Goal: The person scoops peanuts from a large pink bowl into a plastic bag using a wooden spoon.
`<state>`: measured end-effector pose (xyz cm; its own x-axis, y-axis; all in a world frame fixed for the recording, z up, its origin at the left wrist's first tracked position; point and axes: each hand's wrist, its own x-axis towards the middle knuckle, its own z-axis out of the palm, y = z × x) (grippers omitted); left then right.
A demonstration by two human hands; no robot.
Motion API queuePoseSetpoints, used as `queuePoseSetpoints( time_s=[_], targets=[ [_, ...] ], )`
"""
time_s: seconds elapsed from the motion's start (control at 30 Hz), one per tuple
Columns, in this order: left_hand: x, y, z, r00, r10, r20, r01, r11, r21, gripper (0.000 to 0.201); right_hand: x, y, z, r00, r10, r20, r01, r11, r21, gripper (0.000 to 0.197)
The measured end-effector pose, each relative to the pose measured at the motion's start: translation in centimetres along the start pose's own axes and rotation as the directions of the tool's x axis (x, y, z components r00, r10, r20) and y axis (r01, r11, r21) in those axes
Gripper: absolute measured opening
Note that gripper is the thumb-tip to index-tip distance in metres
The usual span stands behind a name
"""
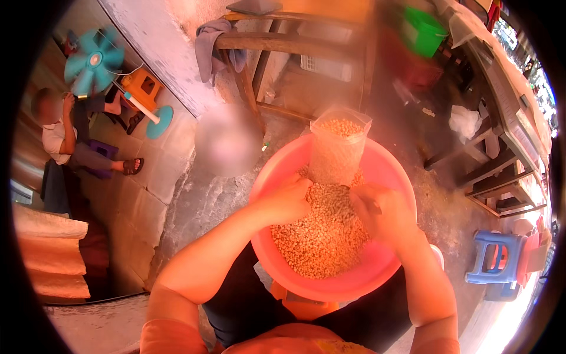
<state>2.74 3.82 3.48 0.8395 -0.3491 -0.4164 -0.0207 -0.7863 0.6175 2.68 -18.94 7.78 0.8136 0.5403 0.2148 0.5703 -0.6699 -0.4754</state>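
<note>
A round pink basin (386,265) sits between my knees, heaped with small pale-yellow kernels (315,248). Standing upright in its far part is a clear plastic bag (336,154), filled with the same kernels almost to its open top. My left hand (289,197) is closed with curled fingers over the kernels, beside the bag's lower left; what it grips is hidden. Across from it, my right hand (380,212) is closed low at the bag's right. A dark edge shows at its fingers, too unclear to name. Greyish kernels lie between both hands.
An orange stool (306,304) shows under the basin. A wooden frame table (289,44) stands ahead, a green basket (423,32) beyond it. To the right are a wooden bench (501,138) and a blue stool (497,258). Far left, a person sits by a teal fan (94,59).
</note>
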Motion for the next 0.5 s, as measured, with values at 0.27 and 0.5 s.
queuePoseSetpoints(
  time_s=[0.27, 0.5],
  targets=[
    [-1.6, 0.0, -0.1, 0.985, 0.111, 0.131, -0.073, 0.96, -0.269, 0.053, -0.8, -1.7, -1.6, 0.996, -0.088, -0.033, 0.093, 0.967, 0.237, 0.01],
    [-4.4, 2.6, 0.2, 0.923, 0.358, -0.142, -0.357, 0.933, 0.035, 0.049, -1.7, -0.1, -4.8, 0.961, 0.22, -0.168, -0.183, 0.96, 0.21, 0.013]
  ],
)
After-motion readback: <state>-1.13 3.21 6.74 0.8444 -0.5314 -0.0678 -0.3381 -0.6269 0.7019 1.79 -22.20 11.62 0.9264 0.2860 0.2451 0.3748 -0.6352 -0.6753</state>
